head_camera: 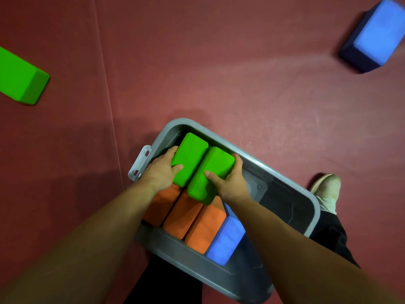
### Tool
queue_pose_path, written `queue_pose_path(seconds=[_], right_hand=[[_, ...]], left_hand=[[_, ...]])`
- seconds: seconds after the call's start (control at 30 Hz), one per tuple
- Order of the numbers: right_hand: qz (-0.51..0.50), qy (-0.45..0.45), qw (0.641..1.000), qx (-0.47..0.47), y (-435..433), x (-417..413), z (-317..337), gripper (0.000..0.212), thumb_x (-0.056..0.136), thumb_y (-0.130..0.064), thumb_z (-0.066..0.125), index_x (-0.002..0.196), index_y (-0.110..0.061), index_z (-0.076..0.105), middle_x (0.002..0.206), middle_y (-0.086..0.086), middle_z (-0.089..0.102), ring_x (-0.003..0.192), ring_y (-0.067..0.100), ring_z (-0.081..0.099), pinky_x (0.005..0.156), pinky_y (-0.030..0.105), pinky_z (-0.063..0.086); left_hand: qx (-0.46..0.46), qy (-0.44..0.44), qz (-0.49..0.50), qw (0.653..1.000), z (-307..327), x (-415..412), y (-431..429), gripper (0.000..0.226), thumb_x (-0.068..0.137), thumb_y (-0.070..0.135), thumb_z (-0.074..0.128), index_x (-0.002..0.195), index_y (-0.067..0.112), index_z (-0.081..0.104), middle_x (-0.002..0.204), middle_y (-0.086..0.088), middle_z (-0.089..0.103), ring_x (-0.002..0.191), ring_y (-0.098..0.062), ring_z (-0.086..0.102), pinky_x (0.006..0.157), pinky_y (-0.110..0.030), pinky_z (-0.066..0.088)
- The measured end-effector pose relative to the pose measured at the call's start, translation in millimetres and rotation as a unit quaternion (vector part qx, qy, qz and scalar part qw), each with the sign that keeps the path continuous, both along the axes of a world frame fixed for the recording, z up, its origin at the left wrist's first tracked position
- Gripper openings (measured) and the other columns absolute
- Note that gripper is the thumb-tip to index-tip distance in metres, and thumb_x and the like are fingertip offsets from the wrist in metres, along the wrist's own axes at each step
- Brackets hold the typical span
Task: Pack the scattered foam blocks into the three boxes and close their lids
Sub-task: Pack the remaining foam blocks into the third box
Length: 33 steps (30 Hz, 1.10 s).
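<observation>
Left hand [161,171] grips one green block [188,156], right hand [230,183] grips a second green block [211,174] — both side by side over the grey box [285,178], above three orange blocks [183,215] and a blue block [226,240]. Loose green block [19,79] and loose blue block [372,38] lie on the floor [219,73].

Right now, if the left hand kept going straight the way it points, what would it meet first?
Likely the far wall of the grey box. The left hand, gripping a green block, points toward that corner; depth is unclear, so the block could touch it first.
</observation>
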State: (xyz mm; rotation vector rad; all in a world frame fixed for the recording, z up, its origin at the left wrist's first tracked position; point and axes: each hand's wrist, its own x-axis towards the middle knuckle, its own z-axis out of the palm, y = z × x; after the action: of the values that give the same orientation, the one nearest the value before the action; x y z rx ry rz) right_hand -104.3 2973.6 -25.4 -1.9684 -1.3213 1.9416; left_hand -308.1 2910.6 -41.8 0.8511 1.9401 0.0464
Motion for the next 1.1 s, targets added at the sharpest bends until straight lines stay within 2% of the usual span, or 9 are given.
queue_pose_path(seconds=[0.1, 0.27, 0.47, 0.57, 0.67, 0.8, 0.87, 0.93, 1.1], right_hand=[[-0.005, -0.012, 1.000, -0.016, 3, -6, -17, 0.089, 0.077, -0.021, 0.083, 0.145, -0.023, 0.026, 0.116, -0.006, 0.057, 0.109, 0.019, 0.059, 0.095, 0.039, 0.051], [-0.001, -0.050, 0.997, -0.053, 6, -14, -46, 0.077, 0.076, -0.022, 0.084, 0.133, -0.016, 0.033, 0.116, -0.001, 0.056, 0.114, 0.027, 0.058, 0.099, 0.051, 0.049], [-0.002, -0.060, 0.997, -0.048, -2, -26, -58, 0.089, 0.075, -0.025, 0.084, 0.142, -0.015, 0.027, 0.127, 0.004, 0.057, 0.117, 0.027, 0.057, 0.101, 0.048, 0.048], [0.000, -0.079, 0.994, -0.077, 6, -27, -50, 0.086, 0.075, -0.025, 0.084, 0.140, -0.013, 0.029, 0.123, 0.004, 0.055, 0.117, 0.029, 0.057, 0.097, 0.052, 0.050], [0.024, -0.113, 0.985, -0.130, 19, -34, -19, 0.083, 0.078, -0.035, 0.081, 0.137, -0.012, 0.028, 0.118, 0.003, 0.046, 0.103, 0.028, 0.053, 0.081, 0.056, 0.056], [0.054, -0.116, 0.987, -0.102, 33, -38, 28, 0.090, 0.079, -0.047, 0.076, 0.146, -0.012, 0.027, 0.134, 0.006, 0.049, 0.102, 0.027, 0.053, 0.082, 0.053, 0.057], [0.047, -0.092, 0.991, -0.082, 40, -37, 61, 0.084, 0.082, -0.048, 0.074, 0.147, -0.015, 0.032, 0.128, 0.003, 0.052, 0.102, 0.025, 0.053, 0.085, 0.053, 0.056], [0.032, -0.067, 0.994, -0.077, 46, -35, 98, 0.080, 0.085, -0.046, 0.072, 0.148, -0.015, 0.034, 0.120, 0.003, 0.050, 0.103, 0.024, 0.052, 0.090, 0.054, 0.054], [-0.019, -0.006, 0.999, -0.029, 53, -21, 235, 0.076, 0.084, -0.047, 0.071, 0.147, -0.016, 0.040, 0.137, 0.007, 0.052, 0.110, 0.025, 0.059, 0.086, 0.044, 0.055]], left_hand=[[-0.007, -0.005, 0.006, 1.000, -8, -4, -1, 0.065, 0.098, 0.034, 0.056, 0.154, 0.035, 0.022, 0.150, -0.005, 0.046, 0.133, -0.029, 0.047, 0.111, -0.040, 0.039], [-0.013, -0.019, 0.023, 0.999, -18, -9, 2, 0.065, 0.098, 0.035, 0.057, 0.153, 0.041, 0.022, 0.152, -0.002, 0.044, 0.134, -0.026, 0.046, 0.111, -0.038, 0.039], [-0.013, -0.008, 0.020, 1.000, -25, -8, 2, 0.065, 0.097, 0.036, 0.058, 0.151, 0.044, 0.023, 0.147, -0.004, 0.049, 0.130, -0.028, 0.050, 0.110, -0.043, 0.040], [-0.022, -0.008, 0.030, 0.999, -20, -5, 2, 0.065, 0.096, 0.037, 0.058, 0.152, 0.042, 0.023, 0.147, -0.005, 0.049, 0.130, -0.029, 0.049, 0.110, -0.043, 0.040], [-0.044, -0.011, 0.052, 0.998, -6, 2, 2, 0.069, 0.095, 0.040, 0.058, 0.155, 0.034, 0.023, 0.151, -0.006, 0.045, 0.134, -0.029, 0.046, 0.112, -0.041, 0.037], [-0.018, -0.004, 0.081, 0.997, 32, 13, 12, 0.071, 0.097, 0.043, 0.054, 0.157, 0.023, 0.021, 0.158, -0.006, 0.033, 0.143, -0.027, 0.034, 0.116, -0.038, 0.030], [-0.003, -0.002, 0.087, 0.996, 63, 15, 18, 0.069, 0.098, 0.046, 0.050, 0.156, 0.024, 0.020, 0.159, -0.005, 0.032, 0.144, -0.027, 0.033, 0.117, -0.038, 0.029], [0.000, -0.003, 0.099, 0.995, 96, 14, 26, 0.066, 0.099, 0.048, 0.047, 0.156, 0.027, 0.021, 0.157, -0.006, 0.035, 0.143, -0.028, 0.034, 0.115, -0.036, 0.030], [0.059, -0.004, 0.091, 0.994, 232, 18, 39, 0.060, 0.100, 0.042, 0.048, 0.154, 0.024, 0.029, 0.149, -0.010, 0.048, 0.136, -0.026, 0.045, 0.108, -0.031, 0.036]])
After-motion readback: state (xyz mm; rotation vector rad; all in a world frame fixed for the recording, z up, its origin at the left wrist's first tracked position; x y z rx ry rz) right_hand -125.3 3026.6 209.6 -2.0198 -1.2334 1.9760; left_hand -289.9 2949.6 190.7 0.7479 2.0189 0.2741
